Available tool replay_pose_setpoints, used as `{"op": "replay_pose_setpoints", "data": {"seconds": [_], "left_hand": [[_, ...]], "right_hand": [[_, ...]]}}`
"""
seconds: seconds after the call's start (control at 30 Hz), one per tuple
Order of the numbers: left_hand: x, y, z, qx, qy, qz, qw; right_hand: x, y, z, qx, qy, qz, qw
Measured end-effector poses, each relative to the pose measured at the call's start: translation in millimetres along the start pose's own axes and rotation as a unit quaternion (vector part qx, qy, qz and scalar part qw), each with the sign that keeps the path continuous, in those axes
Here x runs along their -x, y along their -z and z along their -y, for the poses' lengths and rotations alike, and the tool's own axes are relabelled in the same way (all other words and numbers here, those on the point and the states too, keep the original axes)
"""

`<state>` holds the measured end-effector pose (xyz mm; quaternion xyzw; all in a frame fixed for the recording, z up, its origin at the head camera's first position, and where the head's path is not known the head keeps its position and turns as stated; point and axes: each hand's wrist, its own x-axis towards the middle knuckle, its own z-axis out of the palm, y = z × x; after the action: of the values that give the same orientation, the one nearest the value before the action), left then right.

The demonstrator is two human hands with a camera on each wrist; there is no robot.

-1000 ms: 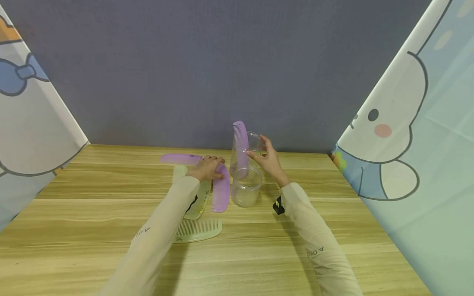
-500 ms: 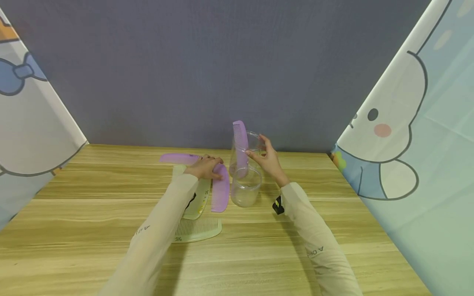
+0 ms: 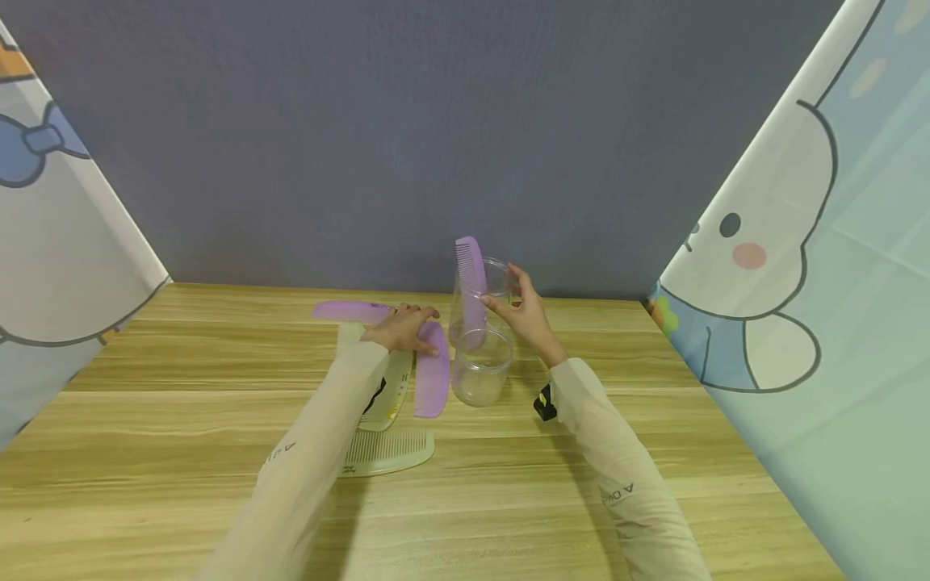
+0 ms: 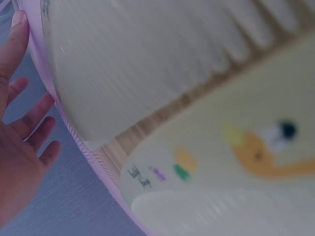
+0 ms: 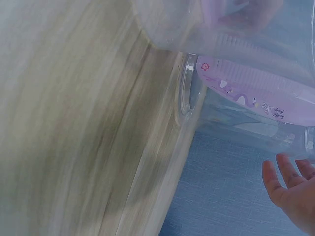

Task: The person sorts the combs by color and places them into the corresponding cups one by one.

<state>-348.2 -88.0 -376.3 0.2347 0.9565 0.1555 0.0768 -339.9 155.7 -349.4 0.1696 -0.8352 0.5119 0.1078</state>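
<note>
My left hand [image 3: 402,328] holds the upper end of a purple comb [image 3: 433,383], its thumb over the comb and its fingers by the far end. In the left wrist view the thumb and fingertips meet a purple edge. My right hand [image 3: 528,319] grips the rim of the rear clear plastic cup [image 3: 497,278], thumb at the near side, fingers behind. Another purple comb [image 3: 471,266] stands tilted in that cup and rises above its rim. Directly in front is a second clear cup [image 3: 481,387]. The right wrist view shows printed pictures on the comb in the cup [image 5: 251,93].
A third purple comb [image 3: 349,310] lies beyond my left wrist, partly covered by the hand. Pale green combs lie under my left forearm, one [image 3: 395,395] printed with yellow marks, another [image 3: 388,456] nearer me. The wooden table [image 3: 182,403] meets a grey back wall [image 3: 363,161].
My left hand shifted slightly left between the first two frames. The right hand stays on the rear cup, and the combs and cups keep their places.
</note>
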Motion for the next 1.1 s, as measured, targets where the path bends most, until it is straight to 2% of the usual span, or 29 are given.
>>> {"op": "replay_pose_setpoints", "data": {"seconds": [0.13, 0.47, 0.7, 0.87, 1.1], "left_hand": [[-0.1, 1.5, -0.3, 0.020, 0.007, 0.001, 0.9998], [-0.3, 6.5, 0.3, 0.056, 0.002, -0.016, 0.9983], [0.7, 8.4, -0.9, 0.106, -0.008, -0.024, 0.9941], [0.1, 6.7, 0.5, 0.124, -0.009, -0.039, 0.9915], [-2.3, 4.5, 3.5, 0.187, -0.003, -0.076, 0.9793]], "right_hand": [[-0.2, -1.2, 0.7, 0.010, 0.001, -0.004, 0.9999], [-0.7, -1.2, 1.4, 0.006, 0.001, -0.002, 1.0000], [-0.5, -1.1, 0.8, -0.003, 0.001, -0.001, 1.0000], [-0.1, -0.8, 1.1, 0.001, -0.005, -0.001, 1.0000], [2.1, -0.7, 5.1, -0.006, 0.004, 0.000, 1.0000]]}}
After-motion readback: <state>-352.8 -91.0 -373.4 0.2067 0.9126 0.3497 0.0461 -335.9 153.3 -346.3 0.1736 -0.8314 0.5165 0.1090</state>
